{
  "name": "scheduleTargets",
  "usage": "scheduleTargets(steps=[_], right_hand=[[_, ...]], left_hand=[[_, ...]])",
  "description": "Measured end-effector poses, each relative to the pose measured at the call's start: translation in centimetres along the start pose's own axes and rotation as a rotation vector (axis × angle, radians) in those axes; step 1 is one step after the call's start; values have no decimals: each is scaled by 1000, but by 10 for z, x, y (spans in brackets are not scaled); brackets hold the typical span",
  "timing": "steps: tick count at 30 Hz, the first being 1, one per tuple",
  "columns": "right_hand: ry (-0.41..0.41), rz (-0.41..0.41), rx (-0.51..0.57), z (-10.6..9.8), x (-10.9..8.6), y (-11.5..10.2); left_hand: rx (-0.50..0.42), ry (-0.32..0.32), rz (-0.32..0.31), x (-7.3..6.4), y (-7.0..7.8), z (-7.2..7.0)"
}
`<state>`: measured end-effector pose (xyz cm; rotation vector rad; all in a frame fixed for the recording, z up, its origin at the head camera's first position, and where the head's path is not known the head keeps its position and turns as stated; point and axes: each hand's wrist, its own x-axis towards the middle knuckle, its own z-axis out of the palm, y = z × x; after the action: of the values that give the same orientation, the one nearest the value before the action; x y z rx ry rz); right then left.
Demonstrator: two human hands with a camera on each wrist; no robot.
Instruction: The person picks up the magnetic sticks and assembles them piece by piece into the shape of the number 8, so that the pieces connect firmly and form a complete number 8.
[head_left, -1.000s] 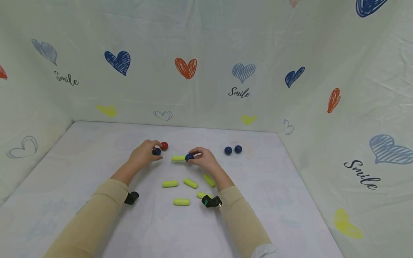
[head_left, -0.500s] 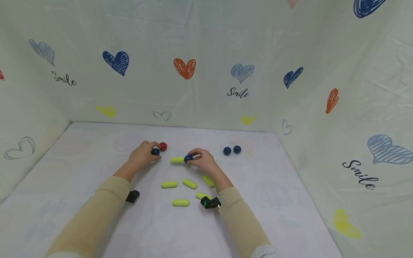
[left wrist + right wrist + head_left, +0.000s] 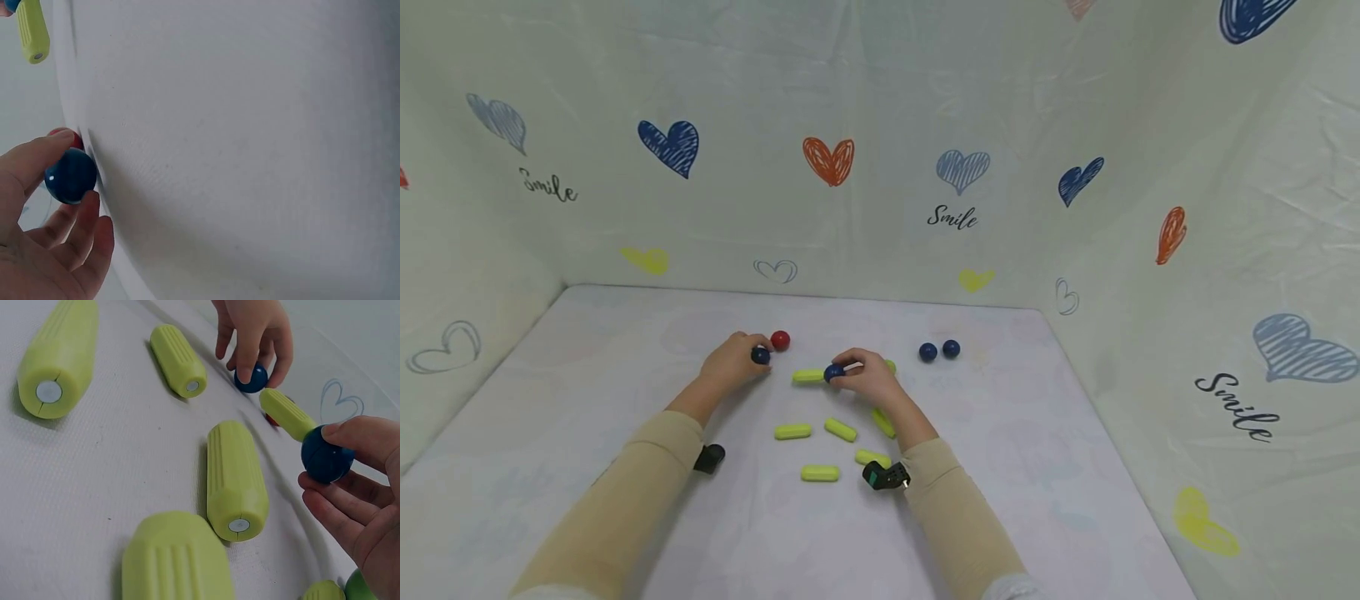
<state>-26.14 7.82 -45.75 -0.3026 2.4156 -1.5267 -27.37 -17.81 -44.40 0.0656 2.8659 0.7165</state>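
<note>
In the left half of the head view, my left hand point(image 3: 730, 365) pinches a dark blue ball point(image 3: 761, 356) between thumb and fingertips. A red ball point(image 3: 780, 340) is just beyond it, partly hidden by the thumb and blue ball in the left wrist view. My right hand point(image 3: 868, 377) pinches another blue ball point(image 3: 326, 460). A yellow-green ribbed rod point(image 3: 286, 414) extends from that ball toward my left hand, end against the ball. The rod's free end points at the gap between my hands.
Several similar yellow-green rods point(image 3: 820, 473) lie nearer me; pale metal discs show on their ends. Two blue balls point(image 3: 928, 352) sit at the back right. Behind my right hand a rod end point(image 3: 891, 366) peeks out. Part of a green ball point(image 3: 359, 587) shows low in the right wrist view.
My right hand has shifted slightly left and nearer me with the blue ball and rod. A rod end now shows behind it. My left hand has barely moved.
</note>
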Motion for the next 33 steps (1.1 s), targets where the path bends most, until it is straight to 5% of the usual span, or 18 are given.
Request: scheduleTargets(steps=[21,33], right_hand=[[45,61,28,-5,-7,-2],[74,38,61,-12,-14,3]], left_hand=[[-50,1,56,-18,3,-7],[-164,43,98,-29,13,-6]])
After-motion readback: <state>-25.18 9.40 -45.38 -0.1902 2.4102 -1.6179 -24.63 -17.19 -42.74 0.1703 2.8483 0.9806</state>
